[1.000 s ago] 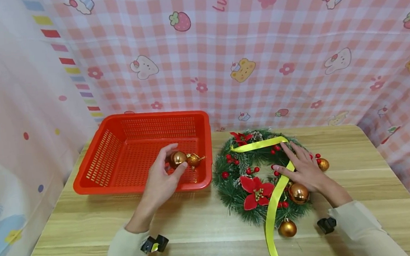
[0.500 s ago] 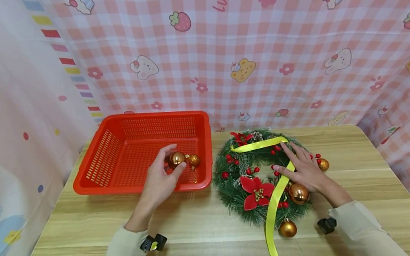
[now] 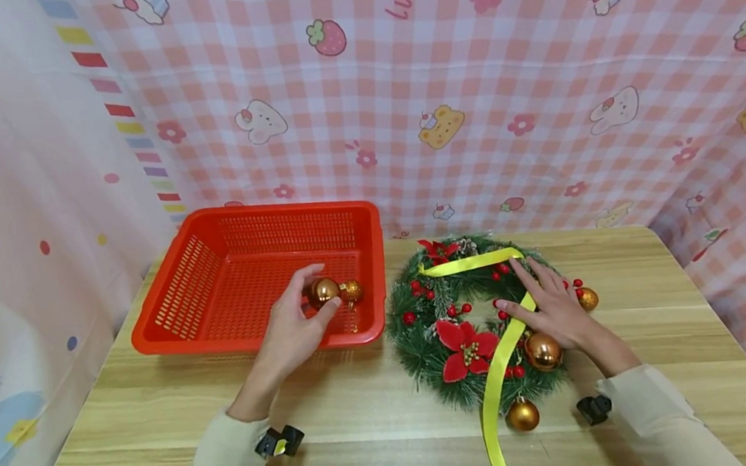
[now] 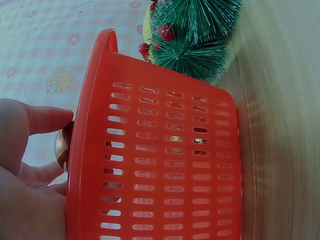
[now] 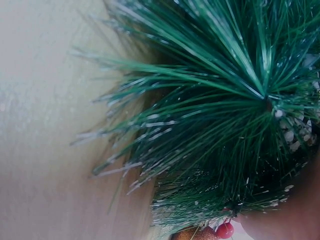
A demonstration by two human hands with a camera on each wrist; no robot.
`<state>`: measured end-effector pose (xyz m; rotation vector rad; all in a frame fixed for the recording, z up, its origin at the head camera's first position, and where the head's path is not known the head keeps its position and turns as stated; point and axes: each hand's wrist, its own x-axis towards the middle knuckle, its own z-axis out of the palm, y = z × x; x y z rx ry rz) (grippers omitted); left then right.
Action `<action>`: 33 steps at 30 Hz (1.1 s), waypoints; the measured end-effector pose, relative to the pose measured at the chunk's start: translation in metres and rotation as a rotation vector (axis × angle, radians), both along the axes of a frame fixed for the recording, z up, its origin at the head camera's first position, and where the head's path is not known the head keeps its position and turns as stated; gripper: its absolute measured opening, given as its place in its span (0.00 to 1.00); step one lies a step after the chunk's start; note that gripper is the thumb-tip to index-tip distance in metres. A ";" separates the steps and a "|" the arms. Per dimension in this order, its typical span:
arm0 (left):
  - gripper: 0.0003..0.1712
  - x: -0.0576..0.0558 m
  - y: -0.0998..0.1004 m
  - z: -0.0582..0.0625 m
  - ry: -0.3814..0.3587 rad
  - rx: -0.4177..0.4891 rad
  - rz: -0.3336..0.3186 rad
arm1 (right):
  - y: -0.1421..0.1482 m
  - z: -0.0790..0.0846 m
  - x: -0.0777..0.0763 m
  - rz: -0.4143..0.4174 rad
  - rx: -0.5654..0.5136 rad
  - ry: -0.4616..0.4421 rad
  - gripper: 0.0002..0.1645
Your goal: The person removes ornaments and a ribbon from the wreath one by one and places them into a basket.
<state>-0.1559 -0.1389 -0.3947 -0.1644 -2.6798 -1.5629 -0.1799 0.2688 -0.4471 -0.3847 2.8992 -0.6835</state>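
My left hand (image 3: pixel 297 325) reaches over the near rim of the red plastic basket (image 3: pixel 223 344) and grips a shiny copper bauble (image 3: pixel 325 290) between thumb and fingers. A smaller glittery gold bauble (image 3: pixel 351 291) sits just right of it, inside the basket. On the right, my right hand (image 3: pixel 555 306) rests with spread fingers on the right side of a green wreath (image 3: pixel 416 347), touching a yellow ribbon (image 3: pixel 499 362) laid across it. The wreath bears red flowers (image 3: pixel 466 349), red berries and a shiny copper bauble (image 3: pixel 543 352). Pine needles (image 5: pixel 215 110) fill the right wrist view.
A gold bauble (image 3: pixel 523 414) lies at the wreath's near edge, and a glittery one (image 3: pixel 588 298) at its right. The wooden table (image 3: pixel 364 441) ends at a pink checked cloth (image 3: pixel 369 115) behind. The basket's slotted wall (image 4: pixel 160 150) stands between the left wrist and the wreath.
The left hand and its copper bauble shift only slightly at the basket's right end. The right hand, wreath and ribbon stay where they are.
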 end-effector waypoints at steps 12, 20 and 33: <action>0.32 0.000 0.003 0.001 -0.051 -0.042 -0.027 | 0.001 -0.001 0.000 0.007 -0.012 0.013 0.51; 0.33 0.000 0.005 0.002 -0.069 -0.084 -0.048 | 0.001 -0.002 0.000 0.005 -0.008 0.013 0.51; 0.31 -0.002 0.038 -0.003 0.091 -0.186 -0.134 | -0.001 -0.001 0.000 -0.014 0.001 0.017 0.51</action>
